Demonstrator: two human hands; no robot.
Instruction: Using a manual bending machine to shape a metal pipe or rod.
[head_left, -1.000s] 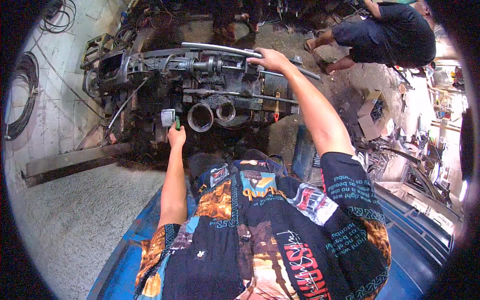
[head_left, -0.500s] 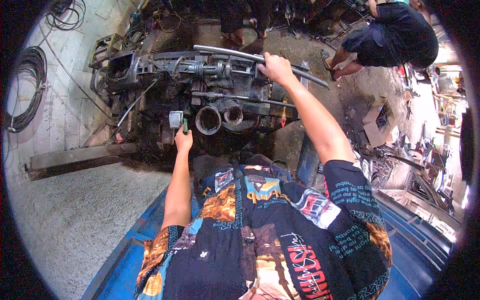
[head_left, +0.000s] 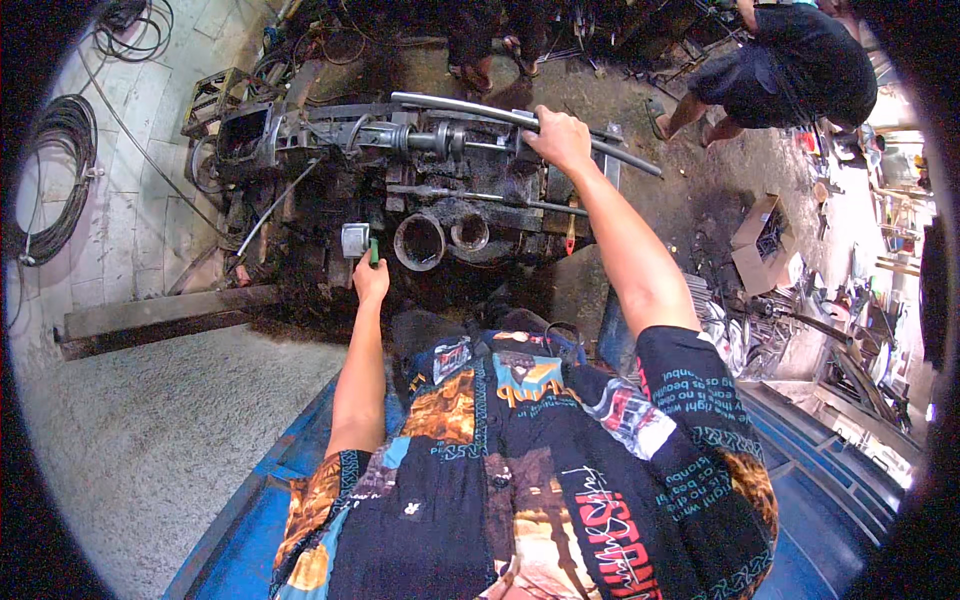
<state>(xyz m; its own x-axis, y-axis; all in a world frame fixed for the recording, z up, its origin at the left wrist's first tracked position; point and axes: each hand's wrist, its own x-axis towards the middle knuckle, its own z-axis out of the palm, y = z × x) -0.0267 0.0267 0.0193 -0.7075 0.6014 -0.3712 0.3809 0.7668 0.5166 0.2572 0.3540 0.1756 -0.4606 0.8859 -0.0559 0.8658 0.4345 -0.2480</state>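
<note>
The machine, dark, greasy metal with a gritty coating, stretches beyond and between your hands. Well left of your left hand, a coil of black cable hangs in loops against a pale wall. Nearer that hand, a long, straight-edged grey beam borders rough, grainy ground. Your left hand is closed around a smooth green handle, just beside a pale, squarish metal block. Your hands are well apart; your right hand lies across a smooth, round metal rod, fingers curled, but you cannot tell whether they grip it or the part beneath.

As for containers, a slatted crate stands beyond and left of your left hand, its contents unclear. Just right of that hand sit a large round cup and a smaller cup, both dark inside. Well right of your right hand, an open cardboard box holds dark, narrow pieces.
</note>
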